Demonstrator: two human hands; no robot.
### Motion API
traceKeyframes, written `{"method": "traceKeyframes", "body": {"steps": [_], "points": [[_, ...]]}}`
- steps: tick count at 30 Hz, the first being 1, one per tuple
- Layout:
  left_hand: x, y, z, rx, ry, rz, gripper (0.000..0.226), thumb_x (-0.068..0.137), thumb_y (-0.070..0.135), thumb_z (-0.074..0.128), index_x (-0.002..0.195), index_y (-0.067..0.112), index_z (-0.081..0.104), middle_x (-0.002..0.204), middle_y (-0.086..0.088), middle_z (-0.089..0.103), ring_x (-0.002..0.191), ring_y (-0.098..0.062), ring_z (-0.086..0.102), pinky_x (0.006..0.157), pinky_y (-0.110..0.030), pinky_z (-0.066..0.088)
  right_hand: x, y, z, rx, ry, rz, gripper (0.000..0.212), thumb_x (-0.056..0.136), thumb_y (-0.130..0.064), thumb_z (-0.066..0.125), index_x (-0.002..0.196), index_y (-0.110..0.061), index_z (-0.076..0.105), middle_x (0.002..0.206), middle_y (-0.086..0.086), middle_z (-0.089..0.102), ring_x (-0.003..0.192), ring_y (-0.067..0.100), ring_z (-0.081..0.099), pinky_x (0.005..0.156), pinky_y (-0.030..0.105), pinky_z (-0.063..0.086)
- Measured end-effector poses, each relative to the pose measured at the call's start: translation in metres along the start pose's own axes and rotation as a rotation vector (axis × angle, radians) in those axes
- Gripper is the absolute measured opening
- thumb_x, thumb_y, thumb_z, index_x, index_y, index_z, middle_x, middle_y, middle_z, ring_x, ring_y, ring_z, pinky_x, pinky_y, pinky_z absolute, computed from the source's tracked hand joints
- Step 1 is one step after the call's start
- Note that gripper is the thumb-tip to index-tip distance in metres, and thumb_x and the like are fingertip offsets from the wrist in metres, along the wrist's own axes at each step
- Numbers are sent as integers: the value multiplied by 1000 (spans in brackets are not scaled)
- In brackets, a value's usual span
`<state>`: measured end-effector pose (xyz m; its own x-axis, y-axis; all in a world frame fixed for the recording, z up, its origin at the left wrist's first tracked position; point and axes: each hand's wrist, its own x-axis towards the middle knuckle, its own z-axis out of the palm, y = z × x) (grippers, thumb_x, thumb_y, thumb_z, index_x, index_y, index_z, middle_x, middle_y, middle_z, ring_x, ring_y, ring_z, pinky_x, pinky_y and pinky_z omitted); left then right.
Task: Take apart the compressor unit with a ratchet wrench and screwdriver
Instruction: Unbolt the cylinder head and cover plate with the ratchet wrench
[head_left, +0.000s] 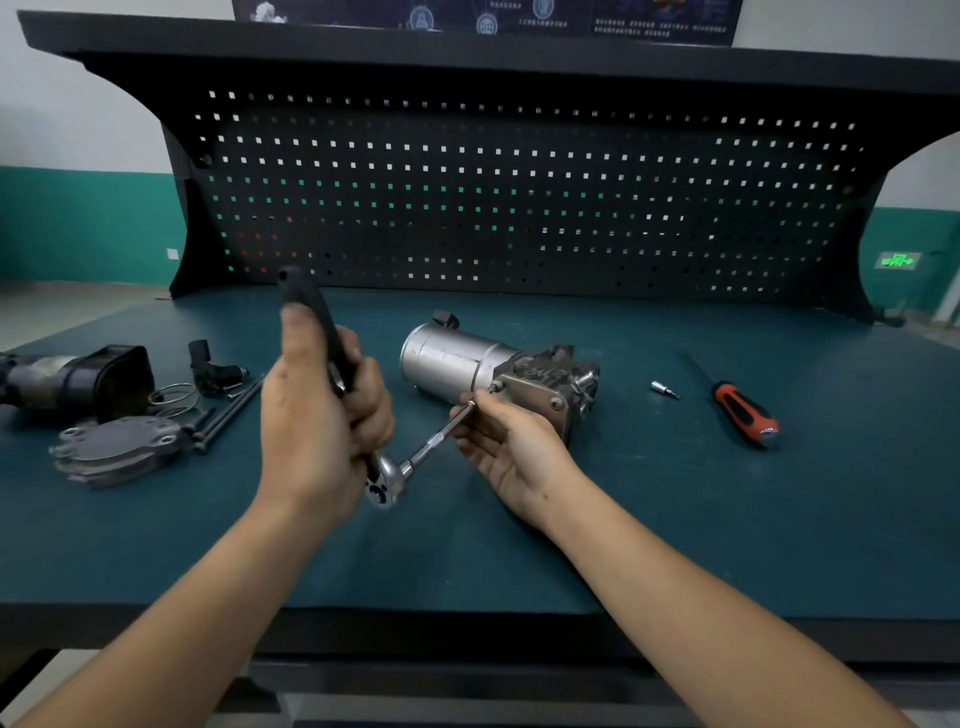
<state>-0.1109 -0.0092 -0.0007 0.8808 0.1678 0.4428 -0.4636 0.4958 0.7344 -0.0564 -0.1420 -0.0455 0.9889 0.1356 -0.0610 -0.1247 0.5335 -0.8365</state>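
The compressor unit (493, 371), a silver cylinder with a dark cast head, lies on its side in the middle of the green bench top (675, 519). My left hand (319, 415) grips the black handle of the ratchet wrench (387, 478), which stands nearly upright. The wrench's extension bar runs up and right to a bolt on the compressor's end plate. My right hand (511, 449) pinches the extension bar near its tip, just in front of the plate.
At the left lie a removed cover plate (117, 449), a dark motor part (72, 382), a wire ring, a black connector (208, 366) and long bolts (231, 413). To the right are a small socket bit (664, 388) and a red-handled screwdriver (743, 410). A pegboard stands behind.
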Motion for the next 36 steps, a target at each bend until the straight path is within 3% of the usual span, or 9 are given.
{"method": "traceKeyframes", "body": {"steps": [8, 13, 15, 18, 21, 24, 29, 32, 36], "points": [[16, 2, -1, -170, 268, -135, 48, 96, 55, 29, 66, 18, 37, 39, 9, 20, 29, -5, 16, 31, -16, 15, 1, -2, 2, 62, 15, 4, 23, 95, -12, 48, 77, -7, 61, 57, 2, 67, 47, 9, 63, 48, 16, 51], [10, -9, 1, 3, 194, 33, 46, 99, 49, 26, 68, 17, 37, 38, 10, 24, 30, -5, 16, 35, -13, 13, 0, -4, -1, 125, -35, 50, 26, 97, -8, 38, 81, -4, 58, 62, 5, 70, 53, 10, 66, 51, 16, 53], [0, -13, 3, 171, -5, 205, 41, 92, 47, 33, 67, 15, 36, 38, 9, 30, 31, -3, 22, 36, -10, 18, 0, -4, -2, 89, -27, 30, 27, 98, -8, 39, 80, -5, 58, 61, 2, 70, 54, 8, 66, 52, 16, 52], [-16, -19, 1, 794, -665, 680, 20, 81, 32, 45, 75, 14, 37, 53, 3, 51, 43, 3, 46, 41, -12, 39, -1, -3, -2, 49, 10, 11, 25, 97, -10, 44, 77, -7, 58, 58, 0, 69, 51, 6, 65, 49, 14, 51], [-22, -31, -8, 1197, -1086, 940, 31, 83, 43, 50, 79, 16, 34, 53, -1, 55, 45, -19, 53, 35, -22, 38, -1, -1, -3, -6, 51, 10, 19, 93, -14, 52, 77, -10, 60, 58, 0, 69, 49, 6, 64, 47, 13, 49], [-22, -26, -3, 969, -787, 803, 16, 85, 32, 45, 78, 18, 39, 60, 5, 51, 50, 0, 48, 47, -8, 38, -1, -1, -3, -5, 37, 21, 15, 92, -17, 54, 80, -10, 61, 60, 0, 70, 51, 7, 65, 50, 16, 51], [11, -4, 7, 125, 49, 48, 45, 95, 52, 32, 67, 17, 36, 37, 11, 27, 29, -3, 19, 35, -11, 14, -2, -4, 0, 156, -76, 86, 20, 97, -10, 38, 92, -5, 57, 69, 5, 72, 58, 13, 68, 53, 18, 53], [26, 3, 4, -52, 226, -99, 48, 97, 55, 27, 67, 19, 37, 38, 10, 22, 28, -5, 15, 32, -15, 13, -2, -4, 0, 149, -84, 60, 24, 98, -9, 37, 87, -5, 58, 65, 2, 71, 56, 10, 68, 51, 15, 52], [14, -6, 2, 14, 157, -25, 48, 97, 54, 26, 65, 19, 36, 38, 10, 21, 29, -6, 14, 36, -12, 11, -2, -4, -1, 87, -45, 30, 23, 98, -9, 41, 81, -5, 57, 61, 2, 70, 54, 10, 67, 50, 16, 52]]}}
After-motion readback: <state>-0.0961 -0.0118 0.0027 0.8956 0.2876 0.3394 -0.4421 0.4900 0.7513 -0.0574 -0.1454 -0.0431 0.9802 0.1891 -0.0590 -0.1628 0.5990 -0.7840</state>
